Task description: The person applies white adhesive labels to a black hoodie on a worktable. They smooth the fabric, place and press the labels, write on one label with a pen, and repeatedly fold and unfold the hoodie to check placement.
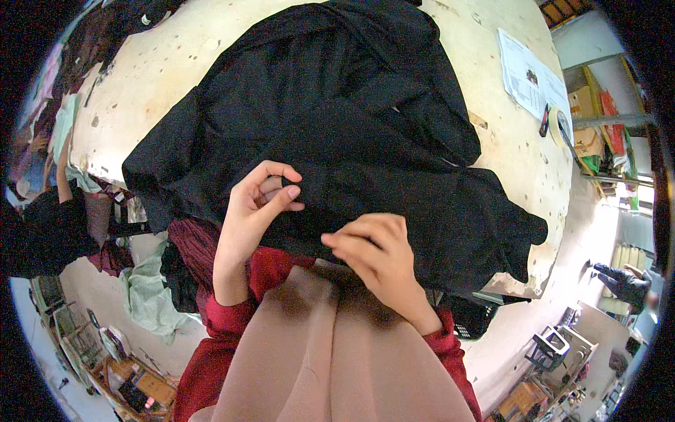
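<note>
While both hands pinch it, black garment [351, 126] on table [148, 70], left hand [253, 204], right hand [373, 253].

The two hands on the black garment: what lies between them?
Only a fold of the black garment lies between the left hand and right hand, in the head view.

A single head-worn fisheye view looks steeply down from the wearer's own eye level, close over the near edge of a pale, stained worktable [176, 63] that bows with the lens. The left hand [249, 211] and right hand [373, 253] rise from the lower edge, near the camera, against a black garment [351, 112] filling the centre. The table stretches away toward the top of the frame; the workshop floor curls along the lower left and right rim.
</note>
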A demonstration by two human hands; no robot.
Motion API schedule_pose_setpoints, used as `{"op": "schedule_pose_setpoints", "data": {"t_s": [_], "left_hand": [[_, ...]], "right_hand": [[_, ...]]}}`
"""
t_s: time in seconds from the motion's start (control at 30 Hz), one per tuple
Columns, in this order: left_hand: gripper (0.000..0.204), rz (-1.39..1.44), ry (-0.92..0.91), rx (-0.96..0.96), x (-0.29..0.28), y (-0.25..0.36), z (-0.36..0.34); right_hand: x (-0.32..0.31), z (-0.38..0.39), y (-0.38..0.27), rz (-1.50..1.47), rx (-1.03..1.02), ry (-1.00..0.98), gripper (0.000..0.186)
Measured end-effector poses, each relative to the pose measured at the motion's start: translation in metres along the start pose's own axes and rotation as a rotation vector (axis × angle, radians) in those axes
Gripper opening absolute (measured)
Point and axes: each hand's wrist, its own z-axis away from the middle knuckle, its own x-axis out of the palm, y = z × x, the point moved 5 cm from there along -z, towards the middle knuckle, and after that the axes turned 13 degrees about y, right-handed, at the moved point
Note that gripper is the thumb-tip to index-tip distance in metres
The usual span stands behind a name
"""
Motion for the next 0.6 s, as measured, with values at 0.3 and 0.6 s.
{"op": "schedule_pose_setpoints", "data": {"t_s": [0.3, 0.6], "left_hand": [[0.015, -0.281, 0.023, 0.091, -0.005, -0.001, 0.001], [0.012, -0.269, 0.072, 0.029, -0.007, -0.013, -0.009]], "right_hand": [[0.025, -0.021, 0.037, 0.099, 0.28, 0.138, 0.018], [-0.013, -0.001, 0.053, 0.211, 0.286, 0.124, 0.015]]}}
